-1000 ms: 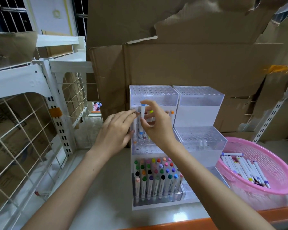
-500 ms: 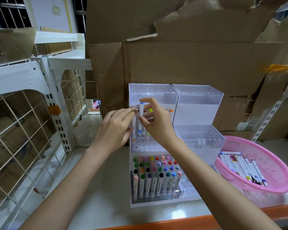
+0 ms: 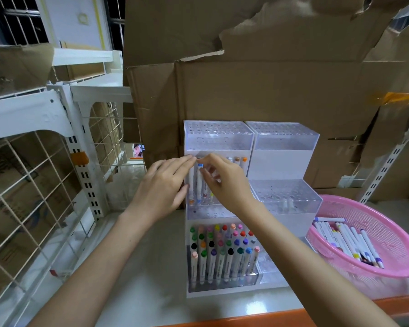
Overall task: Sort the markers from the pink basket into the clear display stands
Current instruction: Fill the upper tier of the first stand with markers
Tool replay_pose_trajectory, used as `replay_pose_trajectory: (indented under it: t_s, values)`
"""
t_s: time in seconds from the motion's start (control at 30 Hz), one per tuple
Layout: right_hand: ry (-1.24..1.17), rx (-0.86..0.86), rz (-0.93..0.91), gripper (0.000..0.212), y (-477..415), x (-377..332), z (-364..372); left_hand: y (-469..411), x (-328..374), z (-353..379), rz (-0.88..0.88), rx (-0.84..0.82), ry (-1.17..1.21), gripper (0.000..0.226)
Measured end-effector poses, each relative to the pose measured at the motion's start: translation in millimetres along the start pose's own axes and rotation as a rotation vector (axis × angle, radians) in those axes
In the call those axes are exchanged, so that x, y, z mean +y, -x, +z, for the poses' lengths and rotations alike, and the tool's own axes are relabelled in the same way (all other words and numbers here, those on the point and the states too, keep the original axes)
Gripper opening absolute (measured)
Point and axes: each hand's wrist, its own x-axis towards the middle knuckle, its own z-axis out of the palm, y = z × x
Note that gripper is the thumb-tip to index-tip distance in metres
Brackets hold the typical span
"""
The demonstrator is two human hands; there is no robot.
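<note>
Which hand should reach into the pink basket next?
Probably the right hand, once it releases the blue-capped white marker: the pink plastic mesh basket lies on its side, the left hand farther.

Shop stockroom: torn cardboard boxes [image 3: 257,90], white wire shelving [image 3: 33,180], stocked marker stands [image 3: 219,135].

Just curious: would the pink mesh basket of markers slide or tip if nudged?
The pink plastic mesh basket likely slides: thin perforated walls look light. Wide and shallow, it probably resists tipping. Loose white markers inside may roll.
</note>
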Motion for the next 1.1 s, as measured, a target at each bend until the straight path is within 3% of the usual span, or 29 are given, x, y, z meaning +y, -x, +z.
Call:
replay_pose_trajectory:
  t_s: [0.27,0.47,0.83,1.1]
  values:
    - [0.050,0.031,0.069,0.014,-14.6,-0.5,-4.5,-0.5,0.8,1.7,-0.007,0.026,0.015,0.065]
    - [0.195,0.050,-0.019,0.022,-16.4,-2.2,-3.4,-0.2,2.2,1.4,-0.037,0.009,0.022,0.065]
    - [0.364,-0.133,-0.039,0.052,5.9,11.9,-33.9,-21.4,23.0,-6.9,-0.062,0.026,-0.061,0.053]
    - [0.379,-0.186,0.123,0.060,38.7,43.9,-86.3,-51.0,87.1,11.2,0.012,-0.078,-0.074,0.061]
